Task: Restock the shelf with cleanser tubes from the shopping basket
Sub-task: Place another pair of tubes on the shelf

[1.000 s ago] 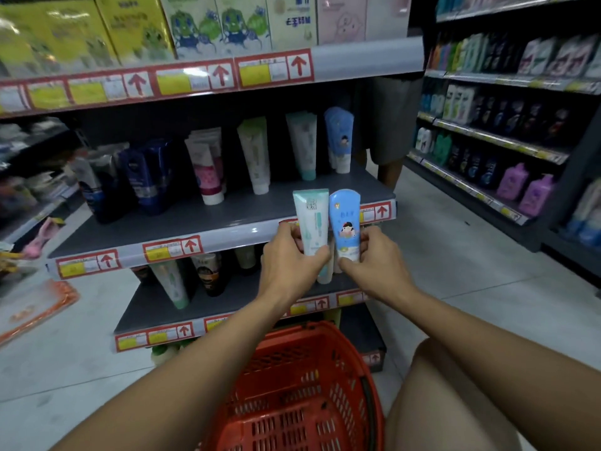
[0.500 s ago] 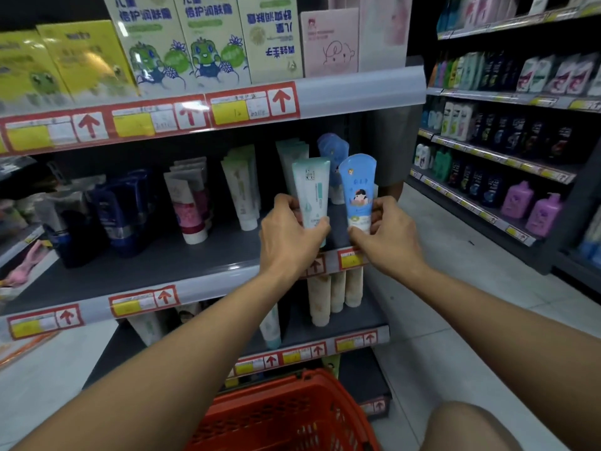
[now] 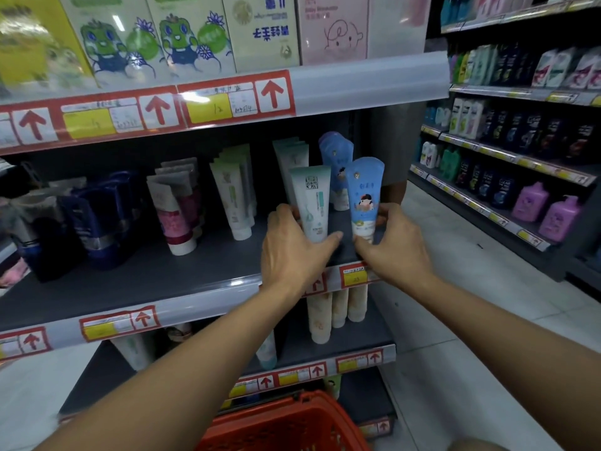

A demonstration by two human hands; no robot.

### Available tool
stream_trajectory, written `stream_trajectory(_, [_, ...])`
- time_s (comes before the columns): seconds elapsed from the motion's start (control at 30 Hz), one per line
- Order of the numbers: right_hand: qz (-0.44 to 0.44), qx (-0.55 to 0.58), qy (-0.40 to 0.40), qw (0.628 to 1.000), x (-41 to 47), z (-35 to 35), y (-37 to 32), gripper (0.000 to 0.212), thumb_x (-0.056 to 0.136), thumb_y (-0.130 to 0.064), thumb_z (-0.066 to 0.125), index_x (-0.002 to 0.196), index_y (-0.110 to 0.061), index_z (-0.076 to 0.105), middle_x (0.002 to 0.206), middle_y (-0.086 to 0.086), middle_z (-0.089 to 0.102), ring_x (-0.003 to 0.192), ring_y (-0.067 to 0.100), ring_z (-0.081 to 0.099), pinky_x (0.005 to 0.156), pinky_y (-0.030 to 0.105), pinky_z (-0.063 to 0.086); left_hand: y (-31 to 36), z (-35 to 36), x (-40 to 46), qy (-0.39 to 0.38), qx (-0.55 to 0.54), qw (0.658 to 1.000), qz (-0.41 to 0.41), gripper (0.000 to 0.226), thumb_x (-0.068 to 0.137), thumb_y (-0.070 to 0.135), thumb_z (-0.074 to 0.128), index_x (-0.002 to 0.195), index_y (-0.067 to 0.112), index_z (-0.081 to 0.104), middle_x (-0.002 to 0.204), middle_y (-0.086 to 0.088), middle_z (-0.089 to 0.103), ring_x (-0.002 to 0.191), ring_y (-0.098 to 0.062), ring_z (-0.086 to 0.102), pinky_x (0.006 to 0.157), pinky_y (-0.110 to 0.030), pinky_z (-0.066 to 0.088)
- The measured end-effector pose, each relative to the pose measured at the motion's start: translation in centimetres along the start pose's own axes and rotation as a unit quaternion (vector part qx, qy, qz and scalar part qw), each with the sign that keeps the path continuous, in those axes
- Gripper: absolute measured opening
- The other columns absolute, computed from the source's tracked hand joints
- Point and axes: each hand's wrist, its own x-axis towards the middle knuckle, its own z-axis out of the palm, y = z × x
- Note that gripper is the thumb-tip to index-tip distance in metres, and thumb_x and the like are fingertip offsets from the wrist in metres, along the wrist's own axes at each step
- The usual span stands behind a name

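My left hand (image 3: 292, 252) grips a pale green-and-white cleanser tube (image 3: 311, 203), held upright over the right part of the dark middle shelf (image 3: 136, 275). Right beside it, my right hand (image 3: 395, 245) holds a blue tube with a cartoon child (image 3: 364, 196), also upright. Both tubes stand cap down at or just above the shelf surface, in front of matching rows: green-white tubes (image 3: 291, 154) and blue tubes (image 3: 336, 151). The red shopping basket (image 3: 286, 424) sits below my arms at the bottom edge; its inside is barely visible.
More tubes line the middle shelf: white-green (image 3: 235, 190), pink-white (image 3: 174, 209), dark blue (image 3: 97, 216). Boxes fill the upper shelf (image 3: 182, 34). Beige tubes (image 3: 338, 310) stand on the lower shelf. A second shelving unit with bottles (image 3: 527, 157) runs along the right, across a tiled aisle (image 3: 455, 304).
Both hands have carried the two tubes up from near the basket and forward onto the middle shelf, in front of the matching rows. The view has come closer to the shelf.
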Motion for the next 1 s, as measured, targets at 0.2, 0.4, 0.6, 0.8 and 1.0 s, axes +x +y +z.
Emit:
stream_trajectory(0.2, [0.010, -0.043, -0.022, 0.999, 1.3, 0.4, -0.1, 0.050, 0.082, -0.036, 0.078, 0.123, -0.021, 0.053, 0.111, -0.003, 0.068, 0.096, 0.016, 0.065, 0.076, 0.035, 0.055, -0.4, 0.1, 1.5, -0.028, 0.005, 0.999, -0.042, 0.058, 0.071, 0.048, 0.089, 0.109, 0.023, 0.054, 0.109, 0.003, 0.067, 0.099, -0.019, 0.067, 0.076, -0.037, 0.059])
stream_trajectory(0.4, [0.035, -0.082, -0.055, 0.995, 4.1, 1.3, -0.5, 0.050, 0.081, -0.043, 0.080, 0.115, -0.022, 0.050, 0.101, -0.001, 0.065, 0.089, 0.021, 0.063, 0.074, 0.042, 0.057, -0.9, 0.6, 4.2, -0.030, 0.015, 0.996, -0.078, 0.064, 0.071, 0.042, 0.092, 0.119, 0.019, 0.056, 0.118, -0.001, 0.070, 0.108, -0.025, 0.068, 0.085, -0.040, 0.060])
stream_trajectory(0.6, [0.036, -0.123, -0.064, 0.990, 7.2, 2.9, -0.5, 0.049, 0.082, -0.045, 0.077, 0.115, -0.013, 0.058, 0.106, 0.011, 0.068, 0.093, 0.031, 0.066, 0.069, 0.036, 0.050, -1.5, 1.7, 6.3, -0.032, 0.026, 0.996, -0.077, 0.065, 0.076, 0.039, 0.089, 0.127, 0.014, 0.057, 0.127, -0.006, 0.067, 0.115, -0.028, 0.066, 0.085, -0.035, 0.056])
stream_trajectory(0.8, [0.026, -0.121, -0.053, 0.991, 7.2, 3.7, 0.2, 0.052, 0.083, -0.042, 0.076, 0.120, -0.011, 0.058, 0.109, 0.012, 0.067, 0.097, 0.029, 0.065, 0.069, 0.032, 0.046, -2.2, 2.6, 6.2, -0.005, 0.010, 0.998, -0.062, 0.061, 0.079, 0.038, 0.085, 0.128, 0.015, 0.056, 0.127, -0.005, 0.068, 0.114, -0.026, 0.066, 0.084, -0.031, 0.054])
stream_trajectory(1.0, [0.004, -0.164, -0.073, 0.984, 7.3, 3.9, 0.3, 0.049, 0.085, -0.046, 0.069, 0.117, -0.009, 0.061, 0.111, 0.016, 0.065, 0.098, 0.032, 0.063, 0.074, 0.034, 0.050, -2.4, 2.6, 6.2, -0.023, -0.012, 0.996, -0.080, 0.052, 0.079, 0.035, 0.082, 0.121, 0.017, 0.057, 0.119, -0.001, 0.068, 0.111, -0.023, 0.066, 0.080, -0.027, 0.046])
